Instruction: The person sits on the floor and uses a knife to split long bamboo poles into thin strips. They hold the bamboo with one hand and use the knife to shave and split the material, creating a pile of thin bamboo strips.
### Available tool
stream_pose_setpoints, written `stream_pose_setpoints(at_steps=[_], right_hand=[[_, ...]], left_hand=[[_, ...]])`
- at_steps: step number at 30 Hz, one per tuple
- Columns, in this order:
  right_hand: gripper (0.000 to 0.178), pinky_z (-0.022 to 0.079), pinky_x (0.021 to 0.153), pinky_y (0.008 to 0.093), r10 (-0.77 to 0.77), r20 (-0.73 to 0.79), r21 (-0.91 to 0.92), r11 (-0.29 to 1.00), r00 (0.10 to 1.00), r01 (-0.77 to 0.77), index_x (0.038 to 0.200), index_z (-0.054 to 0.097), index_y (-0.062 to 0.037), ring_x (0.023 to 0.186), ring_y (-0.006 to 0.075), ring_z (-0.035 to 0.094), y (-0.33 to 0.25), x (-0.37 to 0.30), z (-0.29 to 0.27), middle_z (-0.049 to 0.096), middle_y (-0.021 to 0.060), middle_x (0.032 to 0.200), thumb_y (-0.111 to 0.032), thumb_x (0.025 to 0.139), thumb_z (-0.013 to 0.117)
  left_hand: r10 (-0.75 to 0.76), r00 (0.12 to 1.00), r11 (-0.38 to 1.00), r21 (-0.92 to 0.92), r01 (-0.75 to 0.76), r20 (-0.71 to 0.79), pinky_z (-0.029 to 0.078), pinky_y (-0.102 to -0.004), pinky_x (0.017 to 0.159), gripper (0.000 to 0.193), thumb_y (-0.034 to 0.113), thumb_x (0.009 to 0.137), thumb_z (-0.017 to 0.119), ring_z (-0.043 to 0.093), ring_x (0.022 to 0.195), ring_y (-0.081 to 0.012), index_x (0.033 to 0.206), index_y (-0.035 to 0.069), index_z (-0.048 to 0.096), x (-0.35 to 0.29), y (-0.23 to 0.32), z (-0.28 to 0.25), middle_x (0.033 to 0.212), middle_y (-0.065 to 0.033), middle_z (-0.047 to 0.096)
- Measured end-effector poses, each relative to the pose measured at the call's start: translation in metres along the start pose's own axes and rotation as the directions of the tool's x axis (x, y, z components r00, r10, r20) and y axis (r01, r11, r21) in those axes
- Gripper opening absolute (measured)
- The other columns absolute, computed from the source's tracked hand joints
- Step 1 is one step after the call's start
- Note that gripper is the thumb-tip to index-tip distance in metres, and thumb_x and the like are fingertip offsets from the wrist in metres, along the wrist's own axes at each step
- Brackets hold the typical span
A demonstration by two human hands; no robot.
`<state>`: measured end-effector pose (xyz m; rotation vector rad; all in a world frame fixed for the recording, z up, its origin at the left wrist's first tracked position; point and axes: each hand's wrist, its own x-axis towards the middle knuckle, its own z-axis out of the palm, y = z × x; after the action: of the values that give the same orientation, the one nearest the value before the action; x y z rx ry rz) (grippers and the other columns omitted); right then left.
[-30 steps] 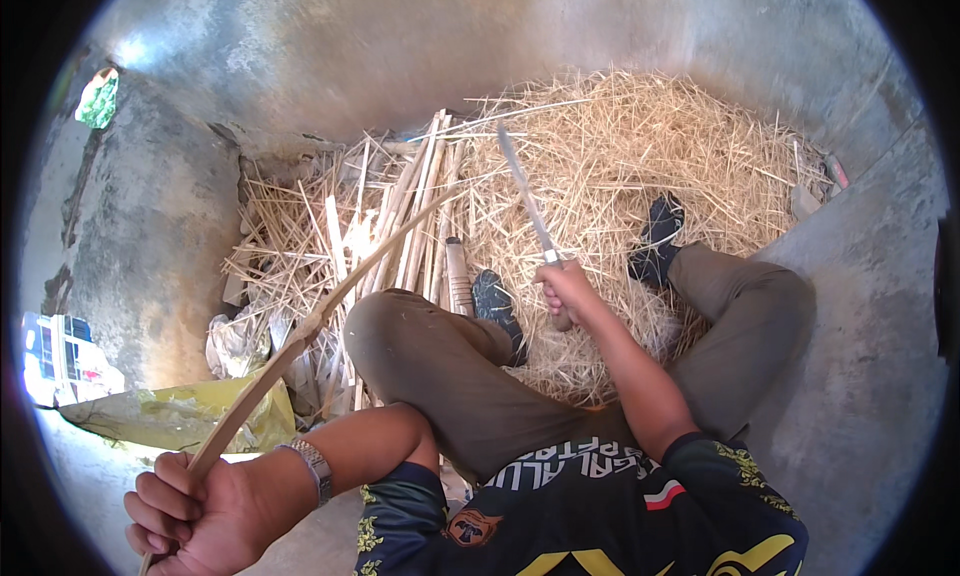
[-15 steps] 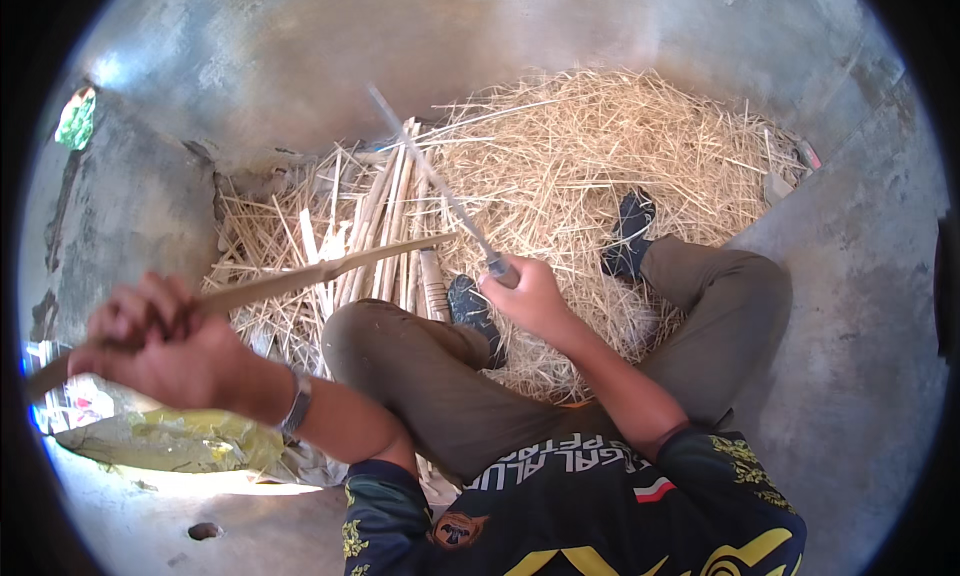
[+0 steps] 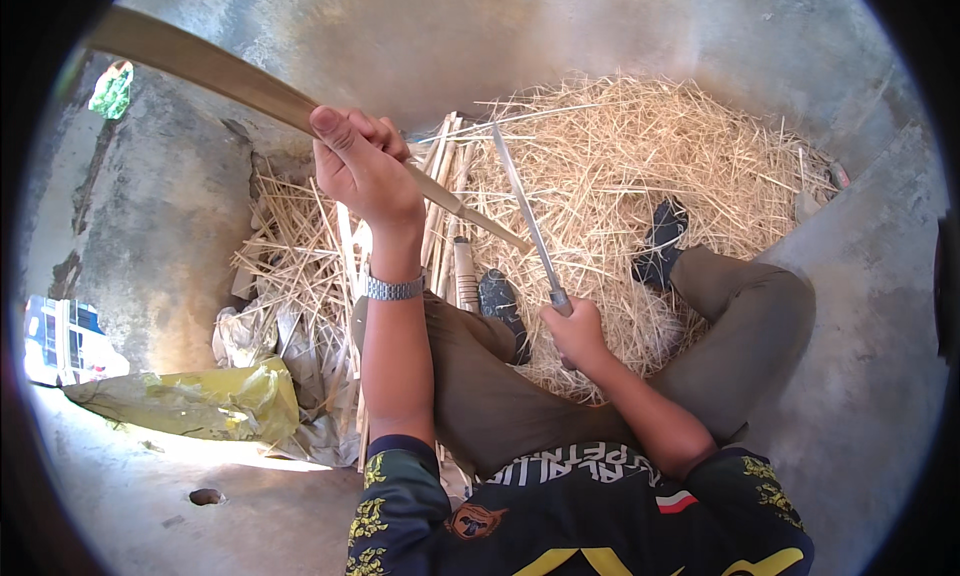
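Observation:
A long split-bamboo piece [image 3: 220,76] slants across the upper left, its thick end toward the camera and its narrow end low over the straw. My left hand [image 3: 372,171], raised, is closed around it partway along. In my right hand [image 3: 578,336] is the grip of a long, thin-bladed knife [image 3: 524,206], its blade pointing up and away. The bamboo's narrow end comes close to the blade; I cannot tell if they touch. Between my feet and the bamboo strips [image 3: 440,166] lies a pale wooden cylinder with dark bands [image 3: 465,273].
A broad heap of straw-like shavings [image 3: 640,136] spreads before me, with loose bamboo slivers [image 3: 295,236] at the left. My crossed legs and dark shoes [image 3: 503,306] frame the work spot. A yellow sack [image 3: 220,401] lies at left; a grey concrete wall [image 3: 520,26] rises behind.
My left hand has swung up and to the right, turning the bamboo so its thick end now points to the upper left. My right hand and knife have shifted slightly right and down.

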<state>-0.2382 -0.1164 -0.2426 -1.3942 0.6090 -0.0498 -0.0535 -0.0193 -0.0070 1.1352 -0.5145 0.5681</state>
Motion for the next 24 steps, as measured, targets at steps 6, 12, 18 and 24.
stream_pose_setpoints(at_steps=[6, 12, 18, 24], right_hand=[[0.024, 0.045, 0.058, 0.0348, -0.162, 0.129, -0.193, 0.964, 0.978, 0.185, 0.082, 0.064, 0.0038, 0.058, 0.0132, 0.053, 0.002, -0.014, 0.017, 0.062, 0.0092, 0.064, -0.019, 0.088, 0.068], [0.025, 0.046, 0.058, 0.0360, -0.180, 0.062, -0.140, 0.972, 0.982, 0.187, 0.081, 0.064, 0.0032, 0.057, 0.0161, 0.056, -0.013, -0.028, 0.017, 0.062, 0.0125, 0.063, -0.021, 0.087, 0.068], [0.025, 0.045, 0.056, 0.0353, -0.100, 0.163, -0.193, 0.972, 0.981, 0.132, 0.079, 0.064, 0.0030, 0.056, 0.0145, 0.054, -0.012, -0.006, 0.012, 0.061, 0.0106, 0.062, -0.020, 0.087, 0.067], [0.025, 0.046, 0.057, 0.0353, -0.203, 0.128, -0.208, 0.952, 0.971, 0.226, 0.078, 0.063, 0.0033, 0.056, 0.0144, 0.055, -0.021, -0.020, 0.005, 0.060, 0.0094, 0.062, -0.020, 0.085, 0.068]], left_hand=[[0.081, 0.980, 0.981, 0.190, -0.045, -0.183, 0.027, -0.0245, 0.044, 0.056, 0.063, 0.102, 0.040, 0.033, 0.050, -0.0070, 0.079, 0.011, 0.037, -0.011, 0.003, 0.014, 0.065, 0.0028, 0.034], [0.097, 0.968, 0.980, 0.190, -0.053, -0.231, 0.028, -0.0220, 0.043, 0.053, 0.058, 0.104, 0.039, 0.033, 0.051, -0.0049, 0.080, 0.012, 0.038, 0.000, -0.007, 0.001, 0.067, 0.0037, 0.037], [0.082, 0.967, 0.988, 0.147, -0.047, -0.242, 0.027, -0.0212, 0.044, 0.051, 0.057, 0.105, 0.039, 0.031, 0.052, -0.0047, 0.080, 0.012, 0.038, 0.004, -0.012, 0.000, 0.067, 0.0042, 0.035], [0.068, 0.973, 0.990, 0.134, -0.038, -0.220, 0.027, -0.0214, 0.044, 0.051, 0.057, 0.105, 0.040, 0.031, 0.052, -0.0046, 0.080, 0.012, 0.038, 0.003, -0.017, -0.007, 0.067, 0.0041, 0.036]])
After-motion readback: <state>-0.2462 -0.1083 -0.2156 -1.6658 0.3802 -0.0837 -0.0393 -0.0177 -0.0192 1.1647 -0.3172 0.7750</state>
